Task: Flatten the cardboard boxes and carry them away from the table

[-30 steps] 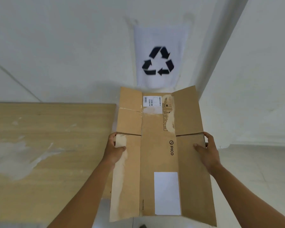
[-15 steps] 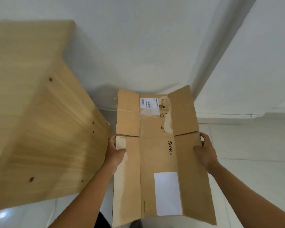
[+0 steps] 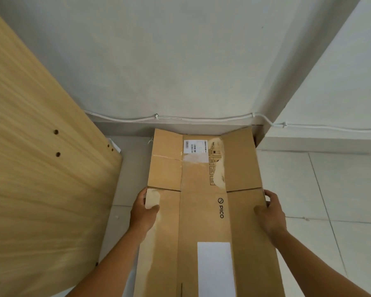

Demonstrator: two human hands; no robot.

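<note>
The fingers (image 3: 144,197) of the left hand (image 3: 142,213) curled round the left edge of the flattened brown cardboard box (image 3: 201,221), thumb pressed on top. The right hand (image 3: 271,213) pinched the opposite edge the same way. The box, collapsed into a flat sheet with its flaps spread, hung low over the pale tiled floor (image 3: 330,200). Its far end lay close to the grey wall (image 3: 180,61), below a white cable (image 3: 201,119) and beside a light wooden panel (image 3: 41,179) with drilled holes. By this, flattening and carrying looked done for this box, with setting it down left. Whether it touched the floor, or other boxes waited, could not be told.
</note>
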